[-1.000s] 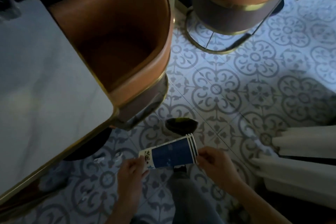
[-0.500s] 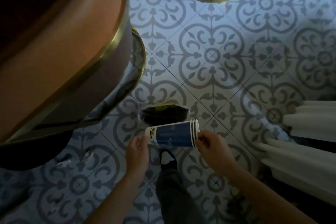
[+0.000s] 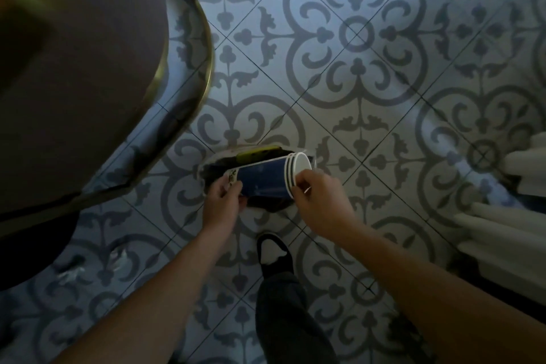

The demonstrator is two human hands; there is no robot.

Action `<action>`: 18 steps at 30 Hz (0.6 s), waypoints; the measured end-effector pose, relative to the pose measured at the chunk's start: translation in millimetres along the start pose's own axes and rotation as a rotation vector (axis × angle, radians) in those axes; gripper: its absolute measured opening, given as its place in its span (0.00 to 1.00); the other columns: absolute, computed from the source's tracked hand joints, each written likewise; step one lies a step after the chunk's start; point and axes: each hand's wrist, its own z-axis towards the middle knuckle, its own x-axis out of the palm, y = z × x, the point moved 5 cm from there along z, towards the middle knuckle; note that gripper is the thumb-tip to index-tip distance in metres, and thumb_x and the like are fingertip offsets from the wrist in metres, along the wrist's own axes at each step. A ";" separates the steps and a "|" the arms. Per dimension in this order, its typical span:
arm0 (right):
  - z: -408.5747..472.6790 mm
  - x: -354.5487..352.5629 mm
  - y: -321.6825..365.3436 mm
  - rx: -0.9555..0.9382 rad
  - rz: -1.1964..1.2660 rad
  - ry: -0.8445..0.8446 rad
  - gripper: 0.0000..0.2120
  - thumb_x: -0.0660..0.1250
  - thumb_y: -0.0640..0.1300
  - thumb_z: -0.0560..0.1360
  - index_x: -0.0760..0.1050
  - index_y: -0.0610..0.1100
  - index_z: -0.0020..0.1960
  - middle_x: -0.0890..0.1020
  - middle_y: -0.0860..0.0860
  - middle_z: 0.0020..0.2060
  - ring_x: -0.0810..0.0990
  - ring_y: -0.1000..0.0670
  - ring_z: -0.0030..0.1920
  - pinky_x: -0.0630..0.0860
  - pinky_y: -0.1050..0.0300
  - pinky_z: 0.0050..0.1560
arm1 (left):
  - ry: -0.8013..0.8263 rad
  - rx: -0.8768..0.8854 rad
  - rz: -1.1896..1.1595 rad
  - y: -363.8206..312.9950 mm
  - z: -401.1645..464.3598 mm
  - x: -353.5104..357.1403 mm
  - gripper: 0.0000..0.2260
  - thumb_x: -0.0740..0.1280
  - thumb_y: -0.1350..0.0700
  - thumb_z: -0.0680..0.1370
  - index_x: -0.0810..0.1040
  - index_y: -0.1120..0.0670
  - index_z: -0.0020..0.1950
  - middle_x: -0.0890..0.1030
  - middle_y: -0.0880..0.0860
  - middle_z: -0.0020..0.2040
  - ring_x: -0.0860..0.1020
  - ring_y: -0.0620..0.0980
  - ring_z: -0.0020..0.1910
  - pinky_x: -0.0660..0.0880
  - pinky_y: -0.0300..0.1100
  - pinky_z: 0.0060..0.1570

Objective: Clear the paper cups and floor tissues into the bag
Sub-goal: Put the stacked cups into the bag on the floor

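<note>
A nested stack of blue paper cups [image 3: 264, 179] lies sideways between my hands, its white rims pointing right. My left hand [image 3: 223, 201] grips the stack's base end. My right hand [image 3: 319, 204] pinches the rims. Directly under the stack, a dark bag [image 3: 220, 167] with a yellow-green patch sits open on the patterned floor; the cups hover at its mouth and hide most of it. Small pale scraps that may be tissues [image 3: 71, 273] lie on the floor at the lower left.
A padded chair with a brass ring base [image 3: 189, 74] fills the upper left, close to the bag. White folded fabric [image 3: 508, 224] sits at the right edge. My shoe [image 3: 273, 254] and trouser leg stand just below the bag. Patterned tiles stretch beyond.
The view has dropped closer to the floor. Both hands have carried the cup stack down and forward until it hovers over the dark bag.
</note>
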 end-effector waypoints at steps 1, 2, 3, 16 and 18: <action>3.6 6.8 1.0 -0.014 -0.006 0.007 0.06 0.61 0.42 0.78 0.77 0.45 0.51 0.82 0.49 0.43 0.81 0.52 0.40 0.82 0.57 0.42 | -0.004 -0.018 -0.013 1.8 6.7 0.2 0.17 0.64 0.56 0.81 0.72 0.54 0.70 0.75 0.56 0.66 0.79 0.51 0.55 0.78 0.47 0.55; 6.9 12.7 1.5 -0.030 -0.013 0.010 0.06 0.61 0.42 0.78 0.77 0.44 0.49 0.82 0.48 0.42 0.81 0.51 0.40 0.82 0.54 0.41 | -0.006 -0.032 -0.025 3.6 12.6 0.4 0.17 0.64 0.56 0.81 0.73 0.54 0.70 0.76 0.56 0.65 0.79 0.51 0.53 0.78 0.48 0.56; 10.3 18.7 1.6 -0.042 -0.022 0.012 0.06 0.61 0.41 0.78 0.77 0.43 0.48 0.82 0.48 0.41 0.81 0.50 0.39 0.82 0.51 0.41 | -0.007 -0.049 -0.034 4.5 16.0 0.8 0.17 0.63 0.56 0.81 0.73 0.55 0.70 0.76 0.56 0.64 0.79 0.50 0.52 0.78 0.49 0.57; 43.3 60.3 -1.0 0.020 -0.113 0.007 0.04 0.61 0.39 0.75 0.74 0.41 0.44 0.79 0.46 0.40 0.78 0.45 0.39 0.73 0.53 0.35 | 0.100 0.013 0.156 5.7 21.3 24.1 0.18 0.62 0.60 0.82 0.71 0.58 0.72 0.76 0.60 0.66 0.77 0.56 0.62 0.77 0.51 0.61; 40.4 60.4 -5.7 0.043 -0.076 -0.003 0.04 0.61 0.38 0.74 0.74 0.40 0.44 0.79 0.46 0.41 0.78 0.46 0.40 0.73 0.55 0.36 | 0.109 0.047 0.216 6.2 18.9 19.3 0.17 0.63 0.59 0.82 0.72 0.56 0.71 0.76 0.59 0.66 0.78 0.55 0.61 0.77 0.52 0.62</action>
